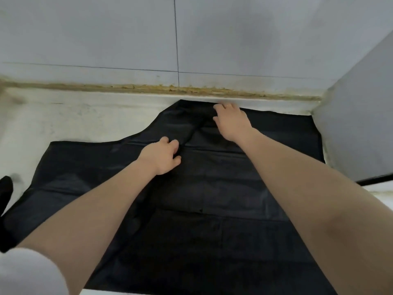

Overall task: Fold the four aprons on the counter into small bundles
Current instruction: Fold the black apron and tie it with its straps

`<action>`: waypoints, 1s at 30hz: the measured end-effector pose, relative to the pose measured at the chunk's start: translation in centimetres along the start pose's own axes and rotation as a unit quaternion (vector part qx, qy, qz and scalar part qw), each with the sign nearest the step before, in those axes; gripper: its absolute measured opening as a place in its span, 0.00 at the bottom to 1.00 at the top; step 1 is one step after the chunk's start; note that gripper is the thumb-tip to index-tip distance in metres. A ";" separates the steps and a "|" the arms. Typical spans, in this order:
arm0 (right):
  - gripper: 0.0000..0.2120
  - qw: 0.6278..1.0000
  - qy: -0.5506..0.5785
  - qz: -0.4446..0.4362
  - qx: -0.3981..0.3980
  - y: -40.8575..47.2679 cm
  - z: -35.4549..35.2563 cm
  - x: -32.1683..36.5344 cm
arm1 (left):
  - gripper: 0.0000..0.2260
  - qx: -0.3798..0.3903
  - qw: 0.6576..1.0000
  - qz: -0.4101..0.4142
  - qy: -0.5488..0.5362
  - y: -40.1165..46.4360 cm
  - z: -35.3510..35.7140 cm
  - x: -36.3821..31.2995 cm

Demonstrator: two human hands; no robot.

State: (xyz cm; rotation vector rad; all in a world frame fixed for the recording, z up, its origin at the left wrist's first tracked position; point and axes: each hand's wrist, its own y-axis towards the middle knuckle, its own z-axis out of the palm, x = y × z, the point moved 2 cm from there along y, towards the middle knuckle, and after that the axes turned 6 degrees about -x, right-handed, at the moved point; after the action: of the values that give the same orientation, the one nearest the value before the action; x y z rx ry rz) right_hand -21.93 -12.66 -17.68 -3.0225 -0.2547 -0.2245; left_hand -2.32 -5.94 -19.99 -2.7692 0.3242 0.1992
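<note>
Across the white counter [63, 118], from its front edge to the back wall, a black apron [212, 188] lay spread flat. Left hand [160, 155] pinched a fold near its middle; right hand [230, 121] pressed spread fingers near the back edge.

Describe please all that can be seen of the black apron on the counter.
The black apron lies spread flat on the pale counter, its narrow bib end pointing at the tiled wall and its wide skirt reaching the near edge. The fabric looks thin and slightly shiny, with straight crease lines across it. The left hand pinches a fold running down the bib; the right hand rests on the bib's top near the wall. Its right side lies close to the side wall.
</note>
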 end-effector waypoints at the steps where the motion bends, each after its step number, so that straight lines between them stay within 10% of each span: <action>1: 0.21 1.000 0.009 0.012 0.009 0.5 0.1 -0.3 | 0.12 0.003 1.000 0.006 -0.001 0.1 0.0 0.1; 9: 0.34 0.994 0.059 0.051 0.080 1.7 1.3 -0.4 | 0.10 -0.024 0.999 0.030 -0.015 0.3 0.6 0.5; 13: 0.22 0.987 0.016 0.061 0.149 1.5 1.1 -0.5 | 0.11 -0.045 0.997 0.050 -0.022 0.1 1.3 0.6; 19: 0.15 0.982 -0.178 -0.062 0.031 -0.5 -0.6 1.3 | 0.09 -0.001 0.986 0.052 -0.159 -0.9 1.1 1.7; 25: 0.12 0.984 -0.120 -0.129 0.026 -4.4 -4.8 2.2 | 0.15 0.085 0.906 -0.010 -0.413 -5.5 -2.9 2.9; 30: 0.13 0.972 -0.130 -0.173 0.094 -10.6 -3.4 3.9 | 0.11 0.099 0.715 0.027 -0.692 -9.7 -6.3 1.7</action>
State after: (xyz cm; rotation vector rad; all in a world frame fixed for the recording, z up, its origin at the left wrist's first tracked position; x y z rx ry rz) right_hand -20.40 -1.97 -12.81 -2.7941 -0.7794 0.1665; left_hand 2.32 0.42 -11.32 -1.6720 -0.0108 1.9113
